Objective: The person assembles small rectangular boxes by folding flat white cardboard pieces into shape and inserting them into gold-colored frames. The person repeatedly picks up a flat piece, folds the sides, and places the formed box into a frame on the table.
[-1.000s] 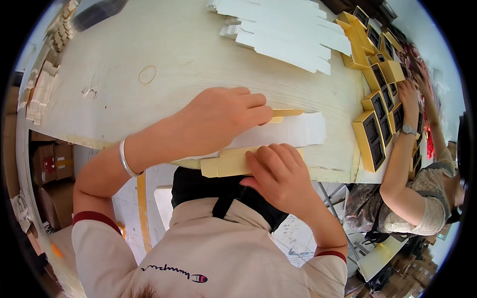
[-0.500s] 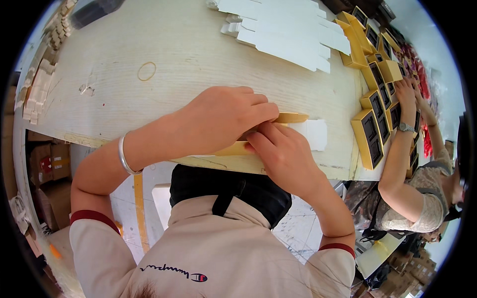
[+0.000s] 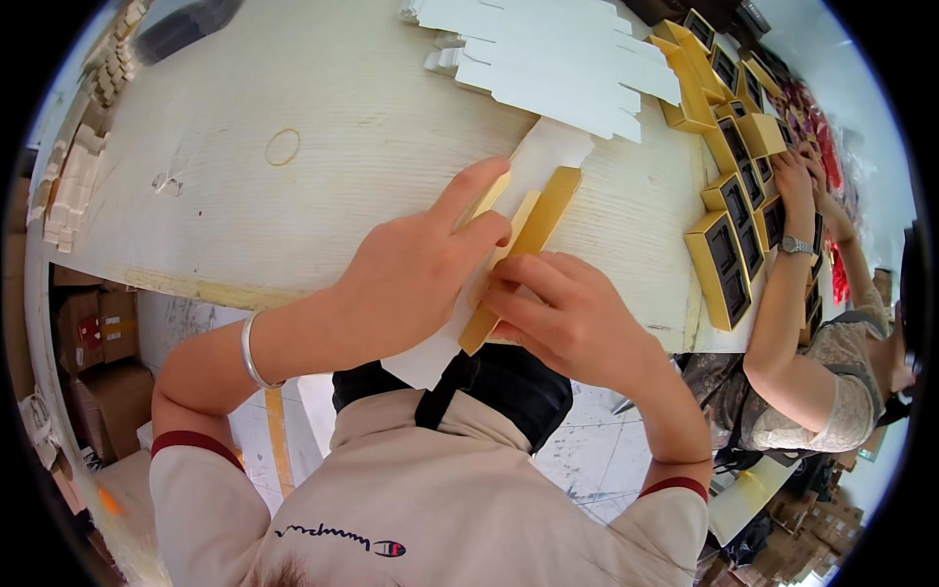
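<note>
A partly folded cardboard box (image 3: 538, 220), gold outside and white inside, is held slantwise over the table's near edge. Its two long sides stand up, and white end flaps stick out at both ends. My left hand (image 3: 416, 264) grips the left side, index finger stretched along the gold edge and thumb on the inner face. Around the right gold side, near its lower end, the fingers of my right hand (image 3: 577, 308) are closed. The far end of the box meets a stack of flat white box blanks (image 3: 562, 59).
Gold boxes with black inserts (image 3: 724, 264) line the table's right side, where a co-worker's hands (image 3: 797, 181) are busy. A rubber band (image 3: 283, 147) lies at left on the table (image 3: 342, 88). Folded white card pieces (image 3: 73, 191) stand along the left edge.
The box has turned from lying along the table edge to pointing away from me, and its sides have opened out. My left hand has shifted down and left; both hands still hold it.
</note>
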